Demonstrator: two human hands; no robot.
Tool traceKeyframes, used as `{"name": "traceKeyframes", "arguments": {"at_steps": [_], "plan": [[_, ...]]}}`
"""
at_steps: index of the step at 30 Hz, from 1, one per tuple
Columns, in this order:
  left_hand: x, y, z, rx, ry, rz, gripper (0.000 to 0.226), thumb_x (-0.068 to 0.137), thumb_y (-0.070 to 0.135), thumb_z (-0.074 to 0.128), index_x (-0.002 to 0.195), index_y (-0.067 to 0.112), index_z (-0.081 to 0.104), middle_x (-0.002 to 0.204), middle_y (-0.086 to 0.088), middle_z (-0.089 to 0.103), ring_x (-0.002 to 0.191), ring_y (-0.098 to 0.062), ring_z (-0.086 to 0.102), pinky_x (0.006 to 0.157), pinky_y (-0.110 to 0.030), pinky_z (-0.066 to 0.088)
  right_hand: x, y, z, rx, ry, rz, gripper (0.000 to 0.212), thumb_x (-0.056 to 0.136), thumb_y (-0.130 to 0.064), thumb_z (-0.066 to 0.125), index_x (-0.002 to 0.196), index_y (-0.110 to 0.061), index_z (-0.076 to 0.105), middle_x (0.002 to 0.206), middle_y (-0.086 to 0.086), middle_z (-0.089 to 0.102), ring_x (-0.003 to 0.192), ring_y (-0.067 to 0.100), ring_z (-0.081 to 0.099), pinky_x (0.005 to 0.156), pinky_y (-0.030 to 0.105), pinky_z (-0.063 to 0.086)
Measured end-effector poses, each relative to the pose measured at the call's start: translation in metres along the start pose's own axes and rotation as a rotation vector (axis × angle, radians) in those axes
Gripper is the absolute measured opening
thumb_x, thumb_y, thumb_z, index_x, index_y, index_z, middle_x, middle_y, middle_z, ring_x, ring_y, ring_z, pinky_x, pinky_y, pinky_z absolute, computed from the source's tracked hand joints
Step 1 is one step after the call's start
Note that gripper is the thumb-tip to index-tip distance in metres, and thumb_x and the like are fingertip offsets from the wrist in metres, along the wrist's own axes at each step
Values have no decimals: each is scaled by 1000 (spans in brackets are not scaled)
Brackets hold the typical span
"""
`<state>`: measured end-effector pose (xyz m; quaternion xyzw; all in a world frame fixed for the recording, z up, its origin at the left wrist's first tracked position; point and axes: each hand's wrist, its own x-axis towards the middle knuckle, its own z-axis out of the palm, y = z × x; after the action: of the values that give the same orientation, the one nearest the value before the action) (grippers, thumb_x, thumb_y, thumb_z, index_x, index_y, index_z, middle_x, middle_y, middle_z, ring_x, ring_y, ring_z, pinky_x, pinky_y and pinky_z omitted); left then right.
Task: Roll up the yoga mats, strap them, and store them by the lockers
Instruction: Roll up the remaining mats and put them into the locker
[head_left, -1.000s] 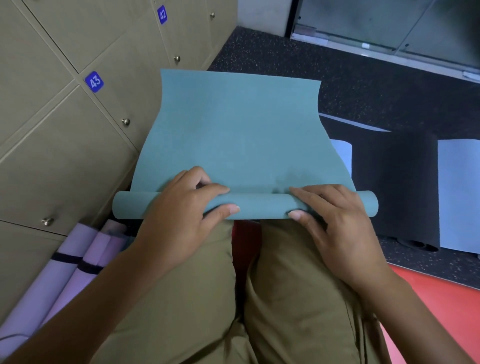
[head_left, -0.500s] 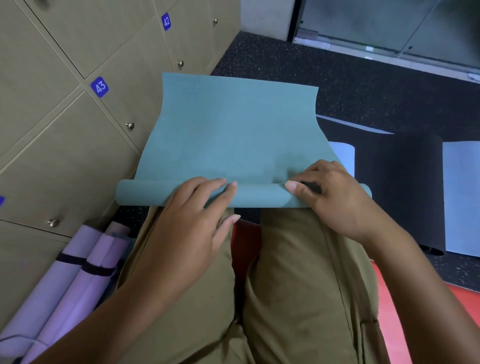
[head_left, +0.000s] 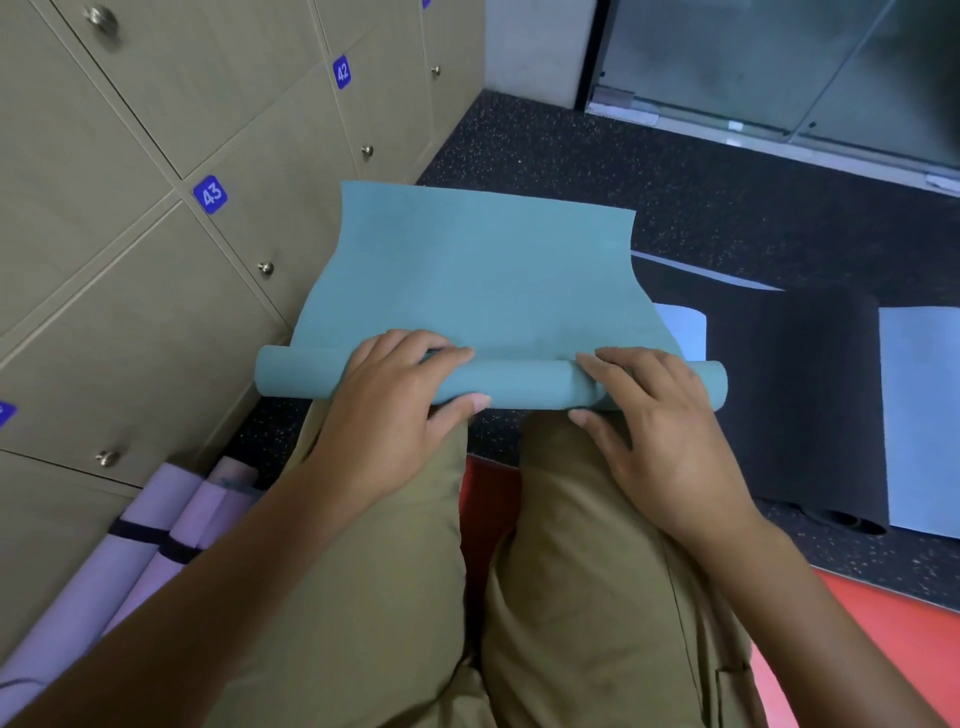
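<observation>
A teal yoga mat (head_left: 478, 275) lies spread on the dark floor ahead of my knees, its near end wound into a thin roll (head_left: 530, 384). My left hand (head_left: 400, 400) grips the roll left of centre, fingers curled over the top and thumb under the near side. My right hand (head_left: 654, 415) grips it right of centre in the same way. Both ends of the roll stick out past my hands.
Tan lockers (head_left: 156, 260) numbered 42 and 43 line the left wall. Two rolled purple mats (head_left: 171, 540) with dark straps lie at their base. A black mat (head_left: 810, 405) and a light blue mat (head_left: 924, 426) lie unrolled to the right. A red mat (head_left: 883, 649) lies under me.
The roll has grown a little thicker and advanced up the mat. Both hands shifted their hold and now wrap over the roll again.
</observation>
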<state>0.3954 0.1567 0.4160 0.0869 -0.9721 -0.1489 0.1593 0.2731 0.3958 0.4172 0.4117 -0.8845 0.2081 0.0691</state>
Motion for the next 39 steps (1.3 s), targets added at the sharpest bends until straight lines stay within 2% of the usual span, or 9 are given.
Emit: {"name": "traceKeyframes", "arguments": {"at_steps": [4,6,10,12,20,25,32,37,39], "plan": [[16,-3,-4,-49,-78,-41,62,93,67,41,124,23,71,122,9,63,114,-16,54,102,-37,40,6,2,4,7,-24,18,57,96,-50,58,140,-15,61,130,3,64,118,27,53,111,46,38],[18,-3,-5,-68,-69,-53,61,92,66,43,124,23,72,123,9,63,114,-17,54,102,-40,42,10,3,5,15,-42,19,56,97,-52,54,140,-17,61,130,1,65,116,26,53,110,43,37],[10,5,-5,-117,141,-9,29,92,34,68,114,19,77,117,8,68,108,-19,60,94,-45,49,22,10,6,27,-94,1,53,100,-53,47,138,-20,61,127,-3,67,113,25,57,104,30,30],[3,9,-1,-60,221,50,23,90,24,74,112,15,78,116,6,71,107,-22,62,91,-43,51,29,15,5,33,-129,-4,55,100,-56,41,137,-21,62,123,-3,69,112,25,59,101,28,29],[5,6,15,6,137,52,51,86,38,74,129,11,69,132,-1,66,121,-27,59,113,-44,39,57,25,-4,23,-221,18,48,105,-51,41,131,-20,66,110,3,73,106,27,63,92,30,33],[20,-1,17,-7,72,22,61,81,42,84,132,13,67,129,2,66,118,-23,60,115,-34,33,56,28,-1,43,-184,43,46,100,-52,48,129,-20,63,113,0,69,107,24,59,97,34,37],[54,-13,16,29,-43,-35,59,89,65,52,128,23,68,121,8,69,110,-18,62,99,-32,36,52,32,13,-49,-36,-18,55,91,-41,73,136,-12,60,125,4,58,116,26,50,101,41,43],[72,-20,15,76,-172,-39,72,90,74,26,127,26,64,119,9,69,109,-17,59,94,-34,35,61,40,26,-49,-26,-8,59,91,-45,72,136,-10,61,119,6,62,110,28,53,102,42,42],[77,-23,14,110,-201,-17,65,95,71,28,127,26,63,118,8,68,108,-18,58,93,-36,36,65,42,26,-16,-43,-2,55,94,-51,66,134,-13,61,118,4,63,110,26,54,103,40,40]]}}
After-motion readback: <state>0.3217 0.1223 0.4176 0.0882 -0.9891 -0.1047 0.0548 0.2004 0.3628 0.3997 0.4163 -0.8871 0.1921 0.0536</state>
